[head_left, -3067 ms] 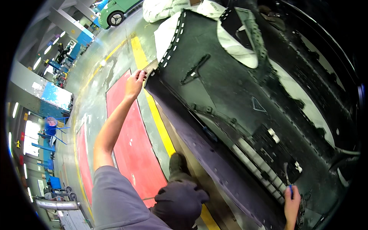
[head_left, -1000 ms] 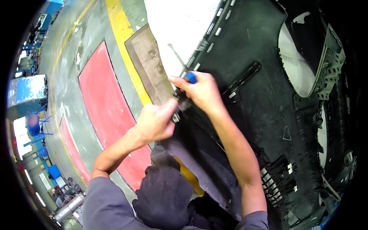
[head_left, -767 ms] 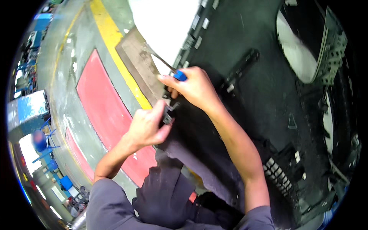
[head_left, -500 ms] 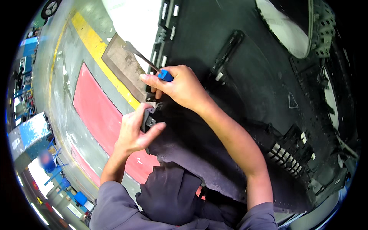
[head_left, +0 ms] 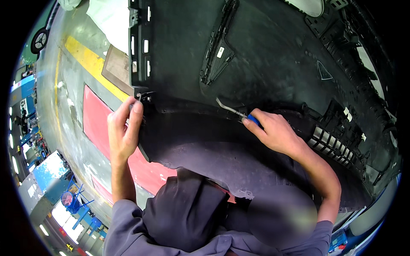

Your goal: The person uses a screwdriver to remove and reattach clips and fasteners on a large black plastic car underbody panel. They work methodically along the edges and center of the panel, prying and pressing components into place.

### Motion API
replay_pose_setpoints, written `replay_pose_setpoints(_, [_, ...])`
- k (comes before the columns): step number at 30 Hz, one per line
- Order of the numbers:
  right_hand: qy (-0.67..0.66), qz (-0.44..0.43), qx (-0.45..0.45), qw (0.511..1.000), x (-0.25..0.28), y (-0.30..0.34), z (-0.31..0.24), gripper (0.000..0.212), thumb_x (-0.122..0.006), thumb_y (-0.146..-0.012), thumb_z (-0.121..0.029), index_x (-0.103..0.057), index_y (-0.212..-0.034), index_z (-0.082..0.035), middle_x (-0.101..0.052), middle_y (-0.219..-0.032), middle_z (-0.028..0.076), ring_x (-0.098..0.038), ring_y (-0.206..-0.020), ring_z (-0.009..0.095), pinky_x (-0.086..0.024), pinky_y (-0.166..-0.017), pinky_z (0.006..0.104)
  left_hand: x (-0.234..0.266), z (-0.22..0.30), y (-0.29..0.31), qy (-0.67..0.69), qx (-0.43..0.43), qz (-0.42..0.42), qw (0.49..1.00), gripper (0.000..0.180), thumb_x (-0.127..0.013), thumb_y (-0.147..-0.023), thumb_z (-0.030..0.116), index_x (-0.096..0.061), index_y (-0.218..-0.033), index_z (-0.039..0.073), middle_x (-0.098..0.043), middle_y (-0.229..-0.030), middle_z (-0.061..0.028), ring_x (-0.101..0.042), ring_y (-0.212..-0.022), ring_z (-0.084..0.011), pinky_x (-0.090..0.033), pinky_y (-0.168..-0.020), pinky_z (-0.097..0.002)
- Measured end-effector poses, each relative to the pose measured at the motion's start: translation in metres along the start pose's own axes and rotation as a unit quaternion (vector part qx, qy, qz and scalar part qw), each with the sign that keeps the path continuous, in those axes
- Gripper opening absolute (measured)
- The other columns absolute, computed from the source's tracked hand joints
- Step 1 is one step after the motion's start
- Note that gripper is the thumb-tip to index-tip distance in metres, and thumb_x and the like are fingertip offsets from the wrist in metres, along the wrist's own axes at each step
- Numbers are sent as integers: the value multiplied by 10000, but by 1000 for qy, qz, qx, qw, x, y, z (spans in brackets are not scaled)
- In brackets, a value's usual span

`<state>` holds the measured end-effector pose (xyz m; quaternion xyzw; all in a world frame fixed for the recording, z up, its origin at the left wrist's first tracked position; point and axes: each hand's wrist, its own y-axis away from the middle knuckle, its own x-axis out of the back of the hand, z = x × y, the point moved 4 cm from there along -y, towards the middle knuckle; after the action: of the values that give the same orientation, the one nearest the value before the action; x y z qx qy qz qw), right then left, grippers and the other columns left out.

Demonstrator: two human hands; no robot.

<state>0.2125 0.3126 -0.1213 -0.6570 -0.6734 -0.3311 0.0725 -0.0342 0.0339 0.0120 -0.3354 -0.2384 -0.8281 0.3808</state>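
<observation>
A large black moulded plastic car panel [head_left: 265, 51] lies in front of me, its inner side showing ribs and slots. At its left corner my left hand [head_left: 124, 130] is closed, thumb and forefinger pinched at a small black bracket [head_left: 146, 97] on the edge. The fingers hide most of what lies between them. Over the middle of the panel, my right hand [head_left: 275, 132] is closed round the blue handle of a pry tool [head_left: 230, 109]. Its thin metal shaft, bent near the tip, points up and left, with the tip away from the bracket.
A slotted black strip [head_left: 135, 47] runs along the panel's left edge. Mounted on the panel are a long black bracket [head_left: 217, 47] and a ribbed grille piece [head_left: 331, 143]. Red floor paint [head_left: 102, 117] and a yellow line [head_left: 92, 59] lie left. A blue stand [head_left: 70, 200] stands farther off.
My right hand has moved right with the pry tool, away from my left hand. My left hand has risen to the panel's corner, fingers closer together. The view has shifted, and the panel appears farther left.
</observation>
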Motion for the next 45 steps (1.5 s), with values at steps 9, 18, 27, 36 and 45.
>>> replay_pose_setpoints(9, [115, 82, 107, 984, -23, 17, -36, 308, -764, -1063, -327, -649, -1017, -45, -679, -879, 125, -747, -739, 358, -578, -567, 463, -5, 6, 1, 19, 1, 57, 998, 405, -635, -1172, 273, -634, -905, -32, -422, -698, -27, -377, -681, -94, -309, -589, -317])
replay_pose_setpoints(18, [123, 67, 85, 987, -19, 21, -44, 267, -779, -1054, -293, -686, -1036, -44, -688, -871, 120, -732, -702, 360, -566, -569, 472, -6, 1, 2, 49, -2, 73, 996, 403, -663, -1160, 259, -626, -884, -32, -437, -703, 10, -380, -701, -71, -292, -596, -300])
replay_pose_setpoints(27, [152, 65, 92, 982, -18, 17, -52, 280, -772, -1055, -299, -683, -974, -47, -683, -838, 119, -745, -682, 347, -580, -544, 458, -7, -3, 1, 63, 0, 81, 995, 393, -677, -1152, 252, -639, -884, -33, -432, -693, 9, -377, -688, -69, -285, -587, -305])
replay_pose_setpoints(36, [294, 47, 101, 949, -6, 13, -83, 315, -778, -1038, -329, -673, -906, -63, -650, -788, 80, -735, -649, 263, -559, -526, 381, -7, -1, 1, 47, -4, 79, 996, 395, -683, -1149, 250, -638, -874, -31, -445, -696, 15, -376, -697, -63, -283, -591, -301])
replay_pose_setpoints(45, [441, 24, 125, 888, 1, -3, -97, 429, -799, -1010, -454, -587, -864, -110, -553, -744, 32, -660, -583, 179, -514, -506, 330, -8, -3, 2, 82, -1, 89, 993, 407, -688, -1145, 243, -600, -846, -19, -431, -709, 38, -360, -701, -62, -264, -599, -296])
